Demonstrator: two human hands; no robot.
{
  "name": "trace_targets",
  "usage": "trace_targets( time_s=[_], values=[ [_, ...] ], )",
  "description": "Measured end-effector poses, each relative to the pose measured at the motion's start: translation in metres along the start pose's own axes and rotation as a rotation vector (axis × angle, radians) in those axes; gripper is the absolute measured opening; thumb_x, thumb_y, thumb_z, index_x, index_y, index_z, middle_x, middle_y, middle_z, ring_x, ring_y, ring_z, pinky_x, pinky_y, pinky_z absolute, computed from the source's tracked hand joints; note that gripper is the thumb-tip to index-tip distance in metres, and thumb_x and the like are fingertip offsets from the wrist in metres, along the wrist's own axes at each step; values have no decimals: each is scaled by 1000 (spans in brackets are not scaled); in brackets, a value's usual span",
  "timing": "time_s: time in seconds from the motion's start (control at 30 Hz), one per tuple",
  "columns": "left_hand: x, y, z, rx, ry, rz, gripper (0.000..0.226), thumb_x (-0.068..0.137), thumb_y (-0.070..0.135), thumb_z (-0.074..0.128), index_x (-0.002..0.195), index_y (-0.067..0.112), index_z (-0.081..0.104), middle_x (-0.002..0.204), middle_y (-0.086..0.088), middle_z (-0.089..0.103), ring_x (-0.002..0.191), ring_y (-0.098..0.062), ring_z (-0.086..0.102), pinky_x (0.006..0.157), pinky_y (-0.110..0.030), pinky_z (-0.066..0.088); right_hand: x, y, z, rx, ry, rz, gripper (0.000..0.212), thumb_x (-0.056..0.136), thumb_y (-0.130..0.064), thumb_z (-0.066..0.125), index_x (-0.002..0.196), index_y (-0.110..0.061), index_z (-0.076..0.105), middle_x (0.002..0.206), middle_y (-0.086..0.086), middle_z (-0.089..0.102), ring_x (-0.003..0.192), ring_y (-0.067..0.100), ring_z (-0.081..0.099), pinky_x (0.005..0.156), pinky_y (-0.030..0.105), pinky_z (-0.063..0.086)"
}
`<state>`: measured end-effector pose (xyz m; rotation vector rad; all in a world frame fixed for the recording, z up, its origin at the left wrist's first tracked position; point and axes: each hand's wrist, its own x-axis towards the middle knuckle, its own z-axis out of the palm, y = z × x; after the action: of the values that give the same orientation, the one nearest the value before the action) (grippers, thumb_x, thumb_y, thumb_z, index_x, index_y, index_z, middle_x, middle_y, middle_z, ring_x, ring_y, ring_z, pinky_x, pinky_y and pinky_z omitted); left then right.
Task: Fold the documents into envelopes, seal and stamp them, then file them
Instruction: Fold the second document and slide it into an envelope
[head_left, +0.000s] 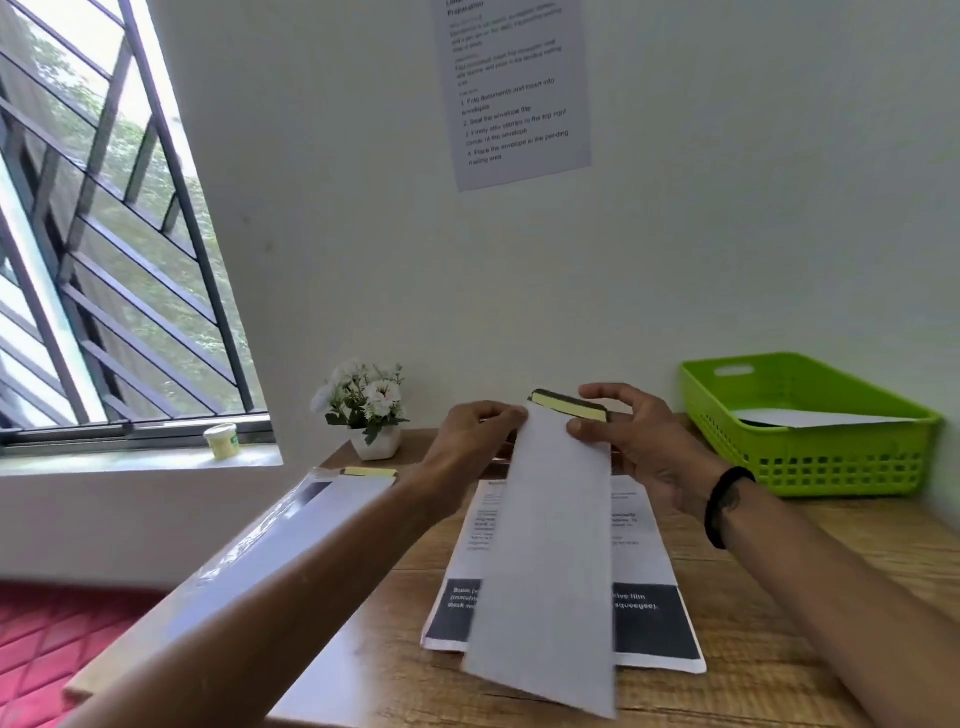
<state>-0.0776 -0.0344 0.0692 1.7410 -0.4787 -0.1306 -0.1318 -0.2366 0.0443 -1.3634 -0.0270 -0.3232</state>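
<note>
A wooden counter (779, 623) stands against a white wall, where a printed instruction sheet (519, 88) hangs. A barred window (104, 234) is at the left, with a small yellowish tub (222, 440) on its sill. A potted white-flower plant (369, 410) sits at the back of the counter, and a green plastic basket (831, 457) at the right holds a white sheet. A stack of envelopes in clear wrap (291, 525) lies at the left edge. Printed documents (644, 623) lie flat in the middle. Above them both hands hold a long white envelope (550, 571) by its far end, its yellow-strip flap (569, 405) open. The left hand (467, 447) pinches the left edge, its fingers curled. The right hand (639, 447) presses its thumb on the right edge, the fingers spread loosely behind the flap.
</note>
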Motion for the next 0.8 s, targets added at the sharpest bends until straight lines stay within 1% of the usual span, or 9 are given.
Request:
trace_targets(
  time_s=[0.1, 0.2, 0.27, 0.37, 0.47, 0.57, 0.63, 0.7, 0.8],
  values=[
    [1, -18, -1, -77, -161, -45, 27, 99, 27, 68, 122, 12, 68, 108, -20, 74, 85, -25, 71, 74, -36, 61, 4, 8, -5, -94, -12, 12, 47, 81, -1, 83, 123, -17, 67, 105, 17, 78, 94, 32, 77, 75, 41, 63],
    [13, -34, -1, -97, -222, -37, 35, 96, 16, 72, 130, 18, 62, 116, -25, 72, 88, -28, 72, 77, -39, 62, 6, 15, -8, -171, -36, 3, 38, 83, -1, 81, 117, -14, 69, 103, 16, 79, 94, 31, 77, 79, 40, 61],
    [19, -44, -2, -106, -244, 7, 32, 97, 10, 70, 128, 14, 62, 109, -23, 74, 86, -27, 72, 73, -38, 62, 7, 19, -10, -205, -28, -6, 32, 84, 1, 80, 112, -14, 71, 105, 17, 78, 93, 30, 76, 79, 39, 60],
    [23, -62, -1, -156, -251, 60, 17, 98, 5, 66, 114, 11, 67, 94, -15, 72, 79, -25, 68, 66, -35, 59, 10, 30, -12, -263, 0, 0, 26, 85, 4, 77, 102, -15, 74, 104, 21, 76, 92, 31, 74, 80, 40, 61],
    [23, -72, 1, -163, -225, 73, 13, 98, 3, 67, 107, 12, 72, 98, -20, 71, 83, -27, 69, 65, -32, 59, 10, 36, -12, -304, 19, 5, 21, 85, 8, 74, 97, -10, 76, 108, 20, 76, 97, 34, 73, 90, 45, 60],
    [20, -72, 2, -151, -227, 105, 12, 94, 16, 74, 106, 12, 76, 105, -15, 76, 89, -24, 75, 74, -32, 61, 7, 38, -10, -319, 28, 39, 17, 85, 4, 75, 97, -7, 77, 107, 24, 75, 89, 30, 72, 88, 45, 59],
    [18, -70, 2, -130, -185, 140, 12, 93, 24, 77, 99, 14, 78, 96, -7, 78, 88, -20, 76, 74, -29, 61, 5, 37, -6, -287, 10, 50, 18, 83, 2, 78, 100, -7, 78, 106, 24, 76, 87, 28, 73, 81, 41, 62],
    [20, -71, 1, -127, -131, 164, 8, 91, 22, 79, 95, 15, 78, 89, -2, 78, 81, -15, 76, 70, -24, 59, 4, 35, -1, -241, -25, 68, 23, 81, -4, 81, 104, -5, 77, 105, 22, 77, 87, 26, 75, 72, 33, 62],
    [20, -71, 0, -85, -82, 182, 11, 88, 19, 82, 98, 21, 76, 95, 0, 78, 79, -9, 75, 66, -18, 56, 1, 35, 5, -257, -49, 80, 32, 82, -20, 83, 110, -7, 76, 105, 14, 79, 90, 24, 77, 70, 29, 60]
  ],
)
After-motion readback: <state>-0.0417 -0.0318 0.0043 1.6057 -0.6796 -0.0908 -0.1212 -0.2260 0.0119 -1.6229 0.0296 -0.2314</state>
